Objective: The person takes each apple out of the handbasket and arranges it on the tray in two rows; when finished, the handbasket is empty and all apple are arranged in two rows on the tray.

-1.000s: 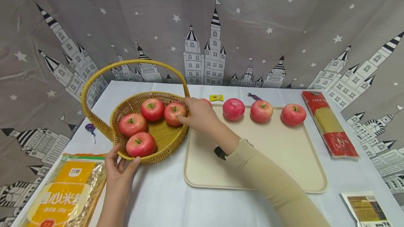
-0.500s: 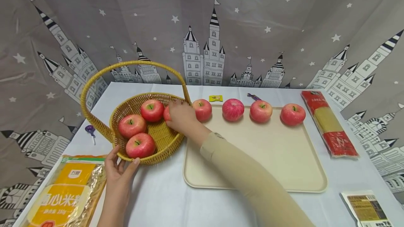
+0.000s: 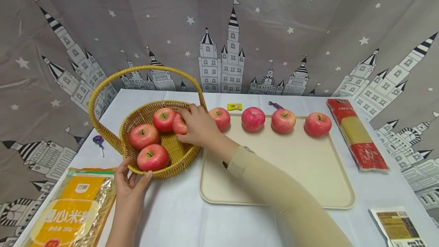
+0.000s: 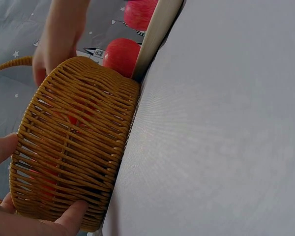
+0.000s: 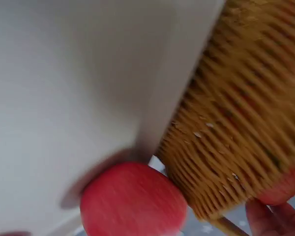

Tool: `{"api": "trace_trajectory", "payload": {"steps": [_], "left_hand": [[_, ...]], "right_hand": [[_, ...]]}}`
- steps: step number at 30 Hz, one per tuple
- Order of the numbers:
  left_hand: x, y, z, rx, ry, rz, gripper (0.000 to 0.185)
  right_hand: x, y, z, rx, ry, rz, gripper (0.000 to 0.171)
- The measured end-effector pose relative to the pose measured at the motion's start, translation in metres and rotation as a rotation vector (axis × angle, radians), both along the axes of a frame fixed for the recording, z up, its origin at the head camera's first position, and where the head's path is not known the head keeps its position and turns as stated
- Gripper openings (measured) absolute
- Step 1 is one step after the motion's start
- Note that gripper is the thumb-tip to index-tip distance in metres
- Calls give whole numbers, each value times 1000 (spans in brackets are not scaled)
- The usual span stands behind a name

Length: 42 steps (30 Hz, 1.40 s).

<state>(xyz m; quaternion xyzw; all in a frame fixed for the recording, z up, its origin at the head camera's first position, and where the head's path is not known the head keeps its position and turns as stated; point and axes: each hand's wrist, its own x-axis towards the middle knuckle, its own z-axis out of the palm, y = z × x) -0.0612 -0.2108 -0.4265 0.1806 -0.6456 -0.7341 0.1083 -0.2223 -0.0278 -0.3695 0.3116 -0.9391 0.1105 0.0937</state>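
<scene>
A yellow-brown wicker basket (image 3: 181, 165) with a tall arched handle stands on the left of the table, tilted slightly toward me in the head view. My left hand (image 3: 130, 191) grips its near-left rim, thumb and fingers on either side. Inside sit three red apples apart from the one in my right hand, such as the front apple (image 3: 153, 157). Over the basket's right side, my right hand (image 3: 199, 127) holds a red apple (image 3: 179, 124), largely covered by the fingers. That apple is beside the back apple (image 3: 164, 119). The left wrist view shows my fingers against the woven wall (image 4: 78, 132).
Right of the basket lies a cream tray (image 3: 274, 186), with several apples along its far edge, including a darker apple (image 3: 253, 119). Around them are a yellow candy (image 3: 234, 106), a purple candy (image 3: 276, 105), a lollipop (image 3: 98, 140), a red noodle packet (image 3: 358, 134), an orange bag (image 3: 65, 212) and a pouch (image 3: 398, 228).
My right hand has moved left and further over the basket, and the apple in it has shifted left toward the back apple. My left hand stays on the rim.
</scene>
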Motion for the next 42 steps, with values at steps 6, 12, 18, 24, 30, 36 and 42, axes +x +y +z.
{"api": "trace_trajectory", "payload": {"steps": [6,12,18,24,30,36,42], "left_hand": [[1,0,-1,10,30,-8,77],[1,0,-1,12,26,2,77],[-1,4,-1,11,29,-4,77],[0,4,0,38,44,1,74],[1,1,0,28,18,1,76],[-1,1,0,23,28,8,76],[-1,3,1,13,11,11,76]], "right_hand": [[27,46,23,-154,56,64,65],[52,116,38,-402,97,40,67],[76,216,30,-430,42,-189,68],[98,309,1,-327,-153,-457,75],[112,350,-20,-229,-373,-623,90],[110,353,-26,-221,-372,-661,95],[107,353,-27,-204,-343,-650,91]]}}
